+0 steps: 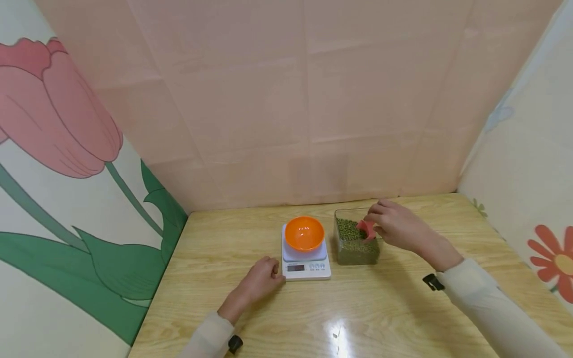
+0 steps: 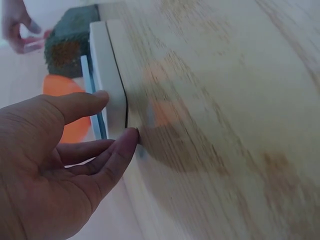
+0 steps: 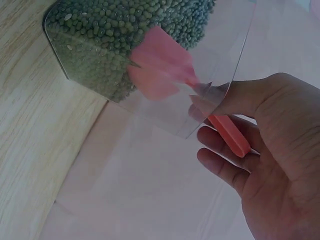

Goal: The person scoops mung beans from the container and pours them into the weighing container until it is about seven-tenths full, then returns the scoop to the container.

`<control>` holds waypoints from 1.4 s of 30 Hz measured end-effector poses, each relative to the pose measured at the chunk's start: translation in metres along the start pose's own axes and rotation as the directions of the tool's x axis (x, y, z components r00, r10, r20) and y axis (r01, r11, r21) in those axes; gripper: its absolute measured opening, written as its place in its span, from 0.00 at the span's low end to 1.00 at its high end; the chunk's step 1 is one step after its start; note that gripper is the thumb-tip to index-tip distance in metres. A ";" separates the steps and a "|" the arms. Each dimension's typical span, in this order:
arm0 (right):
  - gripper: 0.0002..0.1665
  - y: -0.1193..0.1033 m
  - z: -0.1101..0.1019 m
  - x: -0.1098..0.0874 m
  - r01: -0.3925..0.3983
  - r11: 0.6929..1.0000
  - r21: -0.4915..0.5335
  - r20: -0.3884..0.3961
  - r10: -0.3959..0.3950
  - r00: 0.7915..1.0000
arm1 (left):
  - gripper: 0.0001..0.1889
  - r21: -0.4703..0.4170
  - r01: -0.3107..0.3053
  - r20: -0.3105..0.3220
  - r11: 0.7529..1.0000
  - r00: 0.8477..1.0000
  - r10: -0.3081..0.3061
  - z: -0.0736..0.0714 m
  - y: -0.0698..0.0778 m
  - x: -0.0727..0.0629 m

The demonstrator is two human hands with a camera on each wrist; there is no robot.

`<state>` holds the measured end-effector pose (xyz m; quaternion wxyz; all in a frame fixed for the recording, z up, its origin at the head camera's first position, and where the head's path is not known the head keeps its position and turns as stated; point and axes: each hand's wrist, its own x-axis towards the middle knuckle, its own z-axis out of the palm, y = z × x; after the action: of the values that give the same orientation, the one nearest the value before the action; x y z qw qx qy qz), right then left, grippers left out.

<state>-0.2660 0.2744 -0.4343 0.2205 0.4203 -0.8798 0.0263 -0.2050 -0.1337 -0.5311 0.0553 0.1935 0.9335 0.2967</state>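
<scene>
OK, R hand [image 1: 396, 224] pinches the pink scoop [image 1: 367, 229], its head in the beans [image 1: 347, 228] in the clear box [image 1: 357, 258], just R of the scale [image 1: 307, 271]. L hand [image 1: 261, 279], loosely bent, gripping nothing, is by the scale's corner. Prob best: lift level, w/o knocking the box.

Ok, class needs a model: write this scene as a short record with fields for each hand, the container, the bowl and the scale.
Right hand: grips the handle of a pink scoop
Left hand: beside the scale's near left corner
Container: clear, holding green beans, right of the scale
Bowl: orange, on the scale, no beans visible inside
Scale: white, on the wooden table, reading illegible
</scene>
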 end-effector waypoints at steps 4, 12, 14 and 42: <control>0.20 0.000 0.003 0.002 0.011 1.000 -0.010 0.010 -0.011 1.000 | 0.14 0.007 -0.015 -0.005 1.000 1.000 0.015 0.002 0.002 0.000; 0.17 -0.001 0.005 0.011 0.019 1.000 -0.023 0.031 -0.018 0.999 | 0.15 0.006 0.008 -0.006 1.000 1.000 -0.008 0.005 0.005 0.002; 0.16 -0.002 0.005 0.013 0.010 0.999 -0.039 0.048 -0.008 0.999 | 0.14 0.000 0.022 -0.002 1.000 1.000 -0.022 0.007 0.006 0.003; 0.14 -0.006 0.000 0.015 -0.057 0.993 -0.107 0.141 0.071 0.987 | 0.19 -0.087 0.035 -0.016 0.996 0.999 -0.036 0.015 0.011 0.005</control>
<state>-0.2701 0.2593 -0.4290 0.1766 0.3806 -0.9067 -0.0425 -0.2033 -0.1159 -0.5370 0.0607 0.1717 0.9235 0.3376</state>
